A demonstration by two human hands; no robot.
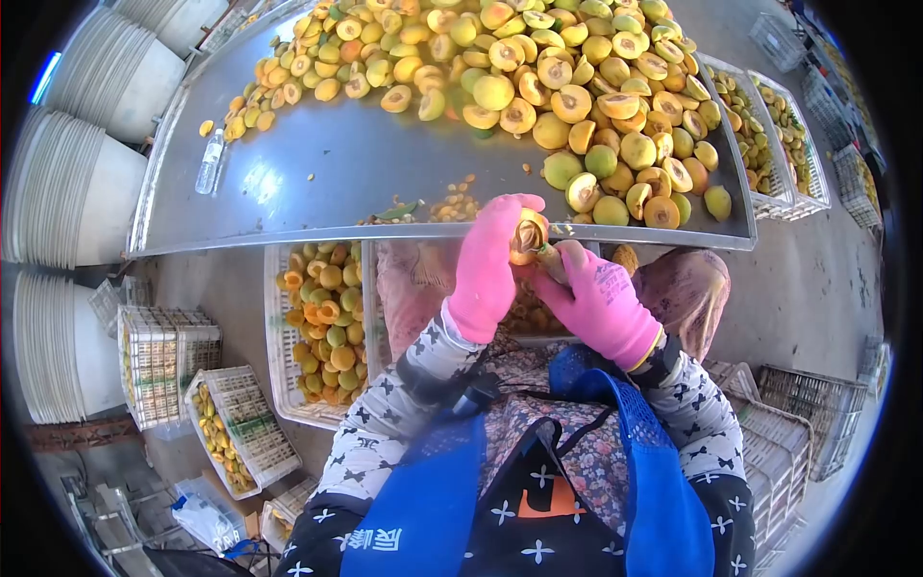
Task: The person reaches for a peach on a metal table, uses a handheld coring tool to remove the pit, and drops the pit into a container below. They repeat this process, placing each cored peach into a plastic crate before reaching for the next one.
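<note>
Pink gloves cover both hands, which meet at the near edge of the metal table (279, 183). In my left hand (488, 274) is a halved yellow fruit (528, 238), its hollow brown inside facing up. My right hand (601, 298) is closed around the handle of a small tool (550, 258), whose tip is at the fruit's lower right side; the fingers hide much of it. Just beyond the hands, small pits (454, 204) and a green leaf (396, 211) lie on the table. A large pile of whole and cut fruit (567, 101) covers its far and right parts.
A crate of fruit halves (279, 361) stands below the table at left. More crates stand at lower left (171, 361), lower right (774, 452) and far right (812, 154). Stacked white tubs (96, 183) line the left side. A clear bottle (210, 163) lies on the table.
</note>
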